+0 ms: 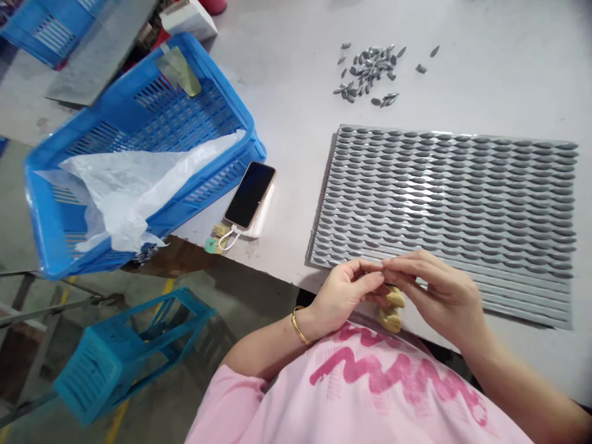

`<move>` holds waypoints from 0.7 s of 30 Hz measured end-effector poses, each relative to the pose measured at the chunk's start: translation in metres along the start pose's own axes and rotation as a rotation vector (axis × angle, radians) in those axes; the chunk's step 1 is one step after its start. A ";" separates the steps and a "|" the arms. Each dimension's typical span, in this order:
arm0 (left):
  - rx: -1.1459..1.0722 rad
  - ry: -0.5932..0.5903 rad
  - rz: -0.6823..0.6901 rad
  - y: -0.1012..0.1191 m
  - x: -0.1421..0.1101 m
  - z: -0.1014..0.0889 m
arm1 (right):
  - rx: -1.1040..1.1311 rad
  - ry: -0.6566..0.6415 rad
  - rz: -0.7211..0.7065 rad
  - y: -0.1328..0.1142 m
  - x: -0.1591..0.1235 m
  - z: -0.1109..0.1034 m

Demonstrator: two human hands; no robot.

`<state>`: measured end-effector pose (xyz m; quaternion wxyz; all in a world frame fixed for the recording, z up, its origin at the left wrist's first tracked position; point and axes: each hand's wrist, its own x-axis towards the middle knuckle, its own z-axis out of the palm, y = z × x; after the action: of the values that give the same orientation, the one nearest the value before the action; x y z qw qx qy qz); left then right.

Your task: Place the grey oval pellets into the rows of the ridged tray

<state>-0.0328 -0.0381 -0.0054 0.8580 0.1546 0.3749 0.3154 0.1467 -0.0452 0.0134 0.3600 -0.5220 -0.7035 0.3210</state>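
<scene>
My left hand (pixel 345 290) and my right hand (pixel 439 296) meet at the fingertips over the near edge of a grey ridged board (pixel 518 300). Both are closed, thumbs pressed to fingers. Anything pinched between them is too small or hidden to make out. Two crumpled yellow pieces (pixel 391 319) show below the joined fingertips, by the lower fingers of my left hand; whether they cover those fingers I cannot tell. Dark grey leaf-shaped pieces (pixel 430 185) lie in rows across most of the board, while its nearest grooves show bare at the right.
Loose grey leaf-shaped pieces (pixel 370 68) lie scattered beyond the board. Left of it, a phone (pixel 250 194) with a white cable rests on a white block. A blue basket (pixel 185 46) holds white plastic sheeting (pixel 124 179). A teal stool (pixel 102 364) stands on the floor.
</scene>
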 end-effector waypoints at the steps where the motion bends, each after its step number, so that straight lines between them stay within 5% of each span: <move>1: 0.004 -0.006 -0.017 -0.001 0.001 -0.001 | -0.006 0.009 -0.023 0.001 -0.002 0.000; 10: 0.107 -0.019 -0.095 0.007 0.002 -0.003 | -0.150 -0.091 -0.259 0.011 -0.009 -0.004; 16: -0.045 0.172 0.006 0.014 -0.006 -0.005 | -0.332 0.031 -0.255 0.036 0.003 0.015; 21: -0.121 0.230 0.057 0.017 -0.014 -0.008 | -0.509 0.013 -0.278 0.047 0.010 0.029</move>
<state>-0.0536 -0.0342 0.0053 0.8077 0.0760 0.4468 0.3771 0.1442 -0.0257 -0.0392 0.2625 -0.4963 -0.8238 0.0781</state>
